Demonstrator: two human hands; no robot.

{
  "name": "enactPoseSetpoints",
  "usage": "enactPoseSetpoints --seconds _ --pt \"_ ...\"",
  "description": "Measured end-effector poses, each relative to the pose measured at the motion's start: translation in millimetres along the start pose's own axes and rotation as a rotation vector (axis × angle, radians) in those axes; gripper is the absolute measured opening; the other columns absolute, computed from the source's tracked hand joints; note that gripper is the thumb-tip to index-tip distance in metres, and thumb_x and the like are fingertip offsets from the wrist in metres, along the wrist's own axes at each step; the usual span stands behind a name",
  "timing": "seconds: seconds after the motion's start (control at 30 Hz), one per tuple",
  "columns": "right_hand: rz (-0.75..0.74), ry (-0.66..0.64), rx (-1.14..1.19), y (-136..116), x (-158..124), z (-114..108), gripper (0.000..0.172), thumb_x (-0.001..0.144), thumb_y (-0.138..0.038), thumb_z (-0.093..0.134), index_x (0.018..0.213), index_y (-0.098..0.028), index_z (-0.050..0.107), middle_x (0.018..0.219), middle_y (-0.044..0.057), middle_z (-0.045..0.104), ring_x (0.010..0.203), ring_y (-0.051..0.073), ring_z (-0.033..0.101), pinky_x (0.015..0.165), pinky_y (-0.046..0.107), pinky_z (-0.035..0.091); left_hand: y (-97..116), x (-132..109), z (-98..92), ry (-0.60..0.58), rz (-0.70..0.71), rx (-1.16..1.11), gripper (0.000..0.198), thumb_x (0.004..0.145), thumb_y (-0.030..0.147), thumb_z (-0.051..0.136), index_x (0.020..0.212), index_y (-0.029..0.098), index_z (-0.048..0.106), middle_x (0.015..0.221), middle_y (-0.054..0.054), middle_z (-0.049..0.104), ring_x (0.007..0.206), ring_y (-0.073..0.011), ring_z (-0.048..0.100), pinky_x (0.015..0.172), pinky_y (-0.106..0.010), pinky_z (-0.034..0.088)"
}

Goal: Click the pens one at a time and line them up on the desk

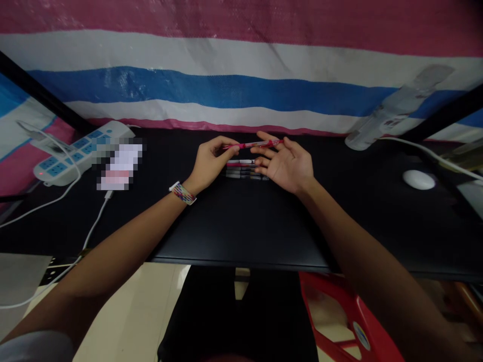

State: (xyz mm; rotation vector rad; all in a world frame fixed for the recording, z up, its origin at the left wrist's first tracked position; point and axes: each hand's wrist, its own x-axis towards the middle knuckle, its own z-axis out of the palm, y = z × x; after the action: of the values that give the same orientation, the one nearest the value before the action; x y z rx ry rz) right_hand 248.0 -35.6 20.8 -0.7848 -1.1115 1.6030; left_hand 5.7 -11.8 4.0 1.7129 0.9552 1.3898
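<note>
Head view: your left hand [212, 160] pinches the red pen [248, 145] over the desk [241, 226], near other pens [243, 173]; your right hand [290, 164], fingers parted, is at its other end, whether gripping I can't tell.

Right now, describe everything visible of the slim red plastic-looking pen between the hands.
The slim red plastic-looking pen has red ends and a paler, seemingly clear middle. It is held crosswise, nearly level, above the black tabletop. The left hand pinches its left end; the right hand meets its right end.
</note>
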Motion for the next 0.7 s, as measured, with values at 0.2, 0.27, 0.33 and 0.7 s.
enactPoseSetpoints --seconds 0.2,0.27,0.33,0.7 --pt "0.004 0.057 0.053 6 0 2 0.049 0.095 -0.071 0.08 0.121 -0.03 0.078 0.114 0.01 0.086 0.102 0.031 0.077 0.088 0.046 0.068 4 1 -0.1 0.03 -0.02 -0.051 0.033 0.093 0.051 0.094 0.105 0.021 0.087 0.104 -0.007 0.087 0.1 -0.0233 0.082 0.092 -0.037 0.067" --pt "-0.01 0.075 0.075 9 2 2 0.044 0.096 -0.068 0.08 0.119 -0.031 0.077 0.111 0.008 0.085 0.1 0.029 0.076 0.089 0.045 0.067 3 1 1.0 0.029 -0.026 -0.091 0.035 0.092 0.052 0.096 0.106 0.021 0.088 0.104 -0.007 0.087 0.099 -0.0228 0.082 0.092 -0.037 0.067" --pt "-0.016 0.082 0.091 10 2 2 0.044 0.097 -0.069 0.079 0.119 -0.031 0.076 0.112 0.007 0.085 0.101 0.028 0.076 0.09 0.045 0.067 1 1 1.9 0.042 -0.037 -0.125 0.036 0.091 0.054 0.097 0.106 0.022 0.088 0.103 -0.007 0.087 0.098 -0.0218 0.082 0.091 -0.036 0.066" --pt "-0.042 0.043 0.121 11 1 -2 0.043 0.089 -0.06 0.082 0.12 -0.031 0.077 0.123 0.009 0.084 0.108 0.03 0.075 0.1 0.05 0.067 -9 2 0.6 0.072 -0.109 -0.194 0.035 0.093 0.053 0.097 0.108 0.024 0.084 0.101 -0.006 0.086 0.1 -0.0205 0.083 0.093 -0.035 0.068"
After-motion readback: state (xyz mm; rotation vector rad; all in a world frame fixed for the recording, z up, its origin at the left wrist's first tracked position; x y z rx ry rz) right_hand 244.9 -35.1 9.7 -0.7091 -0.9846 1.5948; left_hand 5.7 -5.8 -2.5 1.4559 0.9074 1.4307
